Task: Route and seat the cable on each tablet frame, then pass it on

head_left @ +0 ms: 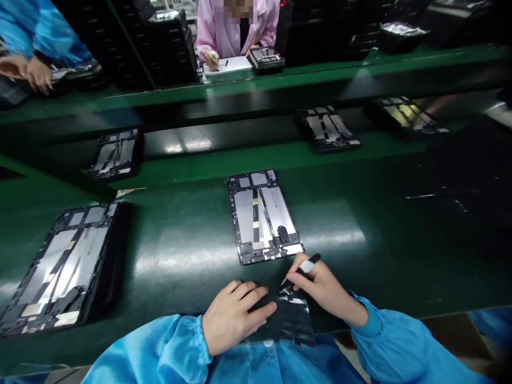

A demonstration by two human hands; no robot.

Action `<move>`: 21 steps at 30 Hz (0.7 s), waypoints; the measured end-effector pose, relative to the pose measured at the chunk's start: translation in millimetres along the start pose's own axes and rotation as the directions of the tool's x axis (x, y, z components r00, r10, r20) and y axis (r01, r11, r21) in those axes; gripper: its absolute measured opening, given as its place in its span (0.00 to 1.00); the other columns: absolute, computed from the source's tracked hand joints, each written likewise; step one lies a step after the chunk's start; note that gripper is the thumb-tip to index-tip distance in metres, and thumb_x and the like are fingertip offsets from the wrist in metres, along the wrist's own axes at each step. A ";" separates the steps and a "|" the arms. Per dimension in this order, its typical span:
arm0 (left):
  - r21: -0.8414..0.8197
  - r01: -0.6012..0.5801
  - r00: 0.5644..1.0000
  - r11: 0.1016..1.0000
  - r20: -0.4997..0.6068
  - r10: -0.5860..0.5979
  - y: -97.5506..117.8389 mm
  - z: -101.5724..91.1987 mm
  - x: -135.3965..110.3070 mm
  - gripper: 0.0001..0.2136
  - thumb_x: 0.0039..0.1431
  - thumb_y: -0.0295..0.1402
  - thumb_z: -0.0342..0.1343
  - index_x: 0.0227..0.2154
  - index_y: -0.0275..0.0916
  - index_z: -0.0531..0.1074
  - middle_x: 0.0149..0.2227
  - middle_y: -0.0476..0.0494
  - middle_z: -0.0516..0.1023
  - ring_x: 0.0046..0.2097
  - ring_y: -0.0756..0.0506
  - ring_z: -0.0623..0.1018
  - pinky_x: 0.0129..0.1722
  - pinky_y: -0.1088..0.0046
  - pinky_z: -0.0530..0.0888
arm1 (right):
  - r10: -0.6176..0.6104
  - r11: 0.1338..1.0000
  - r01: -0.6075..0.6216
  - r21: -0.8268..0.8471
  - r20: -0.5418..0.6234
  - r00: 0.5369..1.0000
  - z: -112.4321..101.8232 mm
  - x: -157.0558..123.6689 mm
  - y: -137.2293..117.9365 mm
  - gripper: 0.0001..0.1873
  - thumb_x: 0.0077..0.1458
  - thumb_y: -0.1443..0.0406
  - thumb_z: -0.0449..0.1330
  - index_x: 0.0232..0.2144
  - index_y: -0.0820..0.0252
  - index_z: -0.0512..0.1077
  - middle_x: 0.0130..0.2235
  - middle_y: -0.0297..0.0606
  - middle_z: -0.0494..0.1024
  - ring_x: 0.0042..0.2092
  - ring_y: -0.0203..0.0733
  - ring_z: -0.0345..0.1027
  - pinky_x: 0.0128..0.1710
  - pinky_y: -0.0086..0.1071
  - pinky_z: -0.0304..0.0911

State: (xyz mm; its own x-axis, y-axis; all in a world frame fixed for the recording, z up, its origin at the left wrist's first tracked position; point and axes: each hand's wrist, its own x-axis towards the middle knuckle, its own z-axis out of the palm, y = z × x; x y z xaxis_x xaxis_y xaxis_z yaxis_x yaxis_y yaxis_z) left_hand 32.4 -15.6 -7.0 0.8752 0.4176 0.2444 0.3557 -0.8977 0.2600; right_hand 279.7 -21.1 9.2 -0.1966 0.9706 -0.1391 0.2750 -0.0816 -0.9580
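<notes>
My left hand (239, 316) lies flat, fingers stretched out, with its fingertips at the left edge of a dark glossy sheet (294, 317) at the bench's front edge. My right hand (320, 282) is closed around slim black tweezers (315, 258) with a whitish patch near the top. Their dark tip points down at the sheet's upper edge; whether it grips a piece there I cannot make out. Just beyond my hands lies an opened tablet (264, 216), its silver inside, ribbon cables and black frame facing up.
Another opened tablet (60, 272) sits on a black stack at left. More tablets rest on the rear green ledge, including one at left (116, 153) and one at right (326, 128). Across the bench, a person in pink (206, 32) writes on paper; another person's hands (38, 74) work at upper left.
</notes>
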 end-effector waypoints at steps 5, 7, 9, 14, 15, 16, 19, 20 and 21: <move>-0.030 0.032 0.993 0.999 -0.111 -0.035 -15.7 -16.4 6.3 0.10 0.68 0.33 0.52 0.49 0.41 0.72 0.48 0.42 0.76 0.45 0.45 0.74 0.40 0.69 0.70 | 0.004 0.996 0.002 0.093 -0.056 0.998 -8.1 36.1 -22.5 0.14 0.58 0.55 0.61 0.28 0.58 0.70 0.29 0.35 0.76 0.30 0.40 0.75 0.29 0.31 0.71; -0.002 0.079 0.977 0.997 -0.196 -0.078 -26.3 -21.5 7.5 0.08 0.68 0.31 0.52 0.46 0.39 0.73 0.45 0.43 0.78 0.44 0.46 0.75 0.40 0.70 0.70 | 0.041 0.993 -0.042 0.114 0.015 0.999 -3.8 54.0 -29.1 0.13 0.57 0.56 0.61 0.28 0.58 0.68 0.26 0.33 0.76 0.29 0.41 0.77 0.27 0.30 0.72; 0.038 0.126 0.961 0.991 -0.253 -0.113 -35.6 -22.2 6.4 0.07 0.68 0.29 0.52 0.44 0.39 0.73 0.43 0.44 0.78 0.43 0.47 0.75 0.40 0.70 0.71 | 0.088 0.987 -0.100 0.128 0.091 0.992 2.8 68.6 -31.4 0.12 0.57 0.57 0.62 0.29 0.57 0.67 0.24 0.32 0.76 0.29 0.43 0.79 0.24 0.29 0.71; 0.111 0.169 0.949 0.979 -0.285 -0.131 -45.2 -12.5 -0.6 0.07 0.67 0.28 0.52 0.44 0.38 0.73 0.44 0.44 0.79 0.43 0.46 0.75 0.42 0.69 0.72 | 0.152 0.980 -0.168 0.104 0.150 0.977 13.0 84.0 -29.7 0.12 0.54 0.57 0.64 0.28 0.57 0.68 0.20 0.31 0.76 0.27 0.44 0.79 0.22 0.28 0.71; 0.117 0.175 0.947 0.978 -0.292 -0.135 -45.3 -11.0 -1.4 0.07 0.67 0.28 0.52 0.44 0.38 0.73 0.44 0.44 0.79 0.43 0.46 0.75 0.42 0.69 0.72 | 0.158 0.979 -0.175 0.105 0.153 0.975 13.3 84.6 -29.6 0.12 0.54 0.56 0.64 0.28 0.57 0.68 0.20 0.31 0.76 0.27 0.44 0.78 0.22 0.29 0.71; 0.121 0.182 0.944 0.976 -0.300 -0.139 -45.1 -10.1 -1.9 0.07 0.67 0.28 0.52 0.44 0.38 0.73 0.43 0.44 0.80 0.43 0.46 0.75 0.42 0.70 0.72 | 0.164 0.977 -0.182 0.109 0.153 0.974 13.4 84.9 -29.7 0.13 0.54 0.56 0.64 0.28 0.57 0.68 0.20 0.31 0.76 0.26 0.44 0.78 0.23 0.30 0.71; 0.125 0.190 0.938 0.974 -0.317 -0.142 -44.5 -9.7 -1.9 0.07 0.67 0.28 0.53 0.44 0.38 0.73 0.42 0.44 0.80 0.42 0.47 0.75 0.42 0.71 0.73 | 0.163 0.975 -0.183 0.128 0.147 0.975 13.8 85.3 -29.5 0.12 0.54 0.56 0.64 0.28 0.56 0.68 0.20 0.31 0.77 0.26 0.44 0.78 0.24 0.32 0.72; 0.125 0.191 0.937 0.974 -0.318 -0.143 -44.5 -10.0 -1.7 0.07 0.67 0.28 0.52 0.44 0.38 0.73 0.42 0.44 0.80 0.42 0.47 0.75 0.42 0.71 0.73 | 0.158 0.975 -0.177 0.131 0.145 0.977 14.1 85.5 -29.1 0.12 0.53 0.56 0.65 0.27 0.56 0.68 0.20 0.31 0.77 0.26 0.44 0.78 0.24 0.32 0.73; 0.123 0.191 0.937 0.974 -0.318 -0.144 -44.5 -10.3 -1.5 0.07 0.67 0.28 0.52 0.44 0.38 0.74 0.43 0.44 0.80 0.42 0.47 0.75 0.42 0.71 0.73 | 0.153 0.976 -0.172 0.132 0.143 0.978 14.6 85.6 -28.7 0.12 0.53 0.56 0.65 0.27 0.56 0.68 0.20 0.31 0.77 0.26 0.44 0.78 0.25 0.32 0.73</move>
State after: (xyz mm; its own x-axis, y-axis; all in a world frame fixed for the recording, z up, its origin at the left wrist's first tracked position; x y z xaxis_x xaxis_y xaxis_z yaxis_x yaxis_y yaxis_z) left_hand 11.9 25.2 -9.3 0.6646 0.5652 0.4888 0.5543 -0.8115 0.1848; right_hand 241.3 61.0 21.1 -0.2845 0.9044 -0.3179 0.1780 -0.2760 -0.9445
